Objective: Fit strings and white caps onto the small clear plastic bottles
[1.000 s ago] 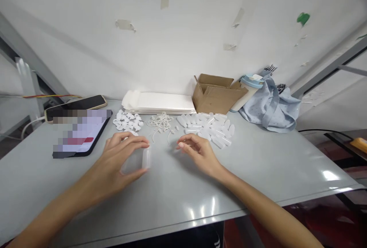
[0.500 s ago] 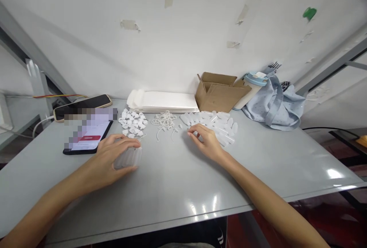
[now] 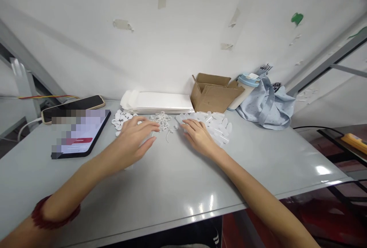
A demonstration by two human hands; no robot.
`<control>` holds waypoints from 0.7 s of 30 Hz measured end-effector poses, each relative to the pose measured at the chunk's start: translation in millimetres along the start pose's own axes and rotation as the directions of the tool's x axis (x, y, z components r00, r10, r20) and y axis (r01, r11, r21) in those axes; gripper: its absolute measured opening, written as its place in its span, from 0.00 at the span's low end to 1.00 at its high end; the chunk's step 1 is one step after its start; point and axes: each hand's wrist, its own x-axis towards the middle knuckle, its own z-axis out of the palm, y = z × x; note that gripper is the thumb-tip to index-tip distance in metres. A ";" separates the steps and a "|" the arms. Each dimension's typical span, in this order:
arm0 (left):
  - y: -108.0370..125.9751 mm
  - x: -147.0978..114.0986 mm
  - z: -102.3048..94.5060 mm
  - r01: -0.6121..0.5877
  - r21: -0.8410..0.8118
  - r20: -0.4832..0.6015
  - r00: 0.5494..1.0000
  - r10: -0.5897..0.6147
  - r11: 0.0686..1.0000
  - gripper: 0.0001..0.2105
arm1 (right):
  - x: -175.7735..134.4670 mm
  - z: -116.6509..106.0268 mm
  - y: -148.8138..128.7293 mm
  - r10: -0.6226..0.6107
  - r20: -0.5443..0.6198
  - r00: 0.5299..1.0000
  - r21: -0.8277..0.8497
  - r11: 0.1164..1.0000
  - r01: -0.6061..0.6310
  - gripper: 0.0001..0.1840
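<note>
My left hand point(image 3: 130, 143) is in the air over the table, fingers stretched toward a tangle of short white cords point(image 3: 162, 119). Its thumb stands apart from the fingers, and nothing shows between them. Below and behind that hand, a sliver of the clear plastic pieces point(image 3: 129, 167) shows; the rest is hidden. My right hand point(image 3: 200, 136) reaches over the left edge of a heap of translucent plastic tubes point(image 3: 219, 126). Its fingers are slightly bent and apart from the thumb, with the tips at the nearest tubes. Small white rounded pieces point(image 3: 120, 118) lie beyond my left hand, partly covered by it.
Flat white boxes point(image 3: 160, 101) and an open cardboard box point(image 3: 215, 97) line the wall. A tumbler point(image 3: 242, 91) and a blue cloth bag point(image 3: 265, 106) stand at the right. Two phones, one lit point(image 3: 83, 133) and one dark point(image 3: 74, 106), lie on the left.
My left hand has left the row of clear pieces, rising and moving right toward the cords. My right hand has shifted slightly against the tubes. The view has turned a little right.
</note>
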 end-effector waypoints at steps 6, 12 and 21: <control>2.5 46.4 35.2 -0.205 0.249 0.117 0.977 0.181 0.946 0.12 | -3.9 -4.4 0.6 0.008 0.015 1.000 -0.093 0.996 -0.007 0.15; 7.8 58.1 45.8 -0.229 0.297 0.131 0.972 0.198 0.927 0.13 | -6.2 -3.1 1.0 -0.009 0.020 1.000 -0.119 0.993 0.012 0.17; 8.4 35.2 30.3 -0.133 0.094 -0.005 0.991 0.134 0.987 0.13 | -4.9 1.0 -1.1 -0.053 0.029 0.998 -0.134 0.989 0.056 0.19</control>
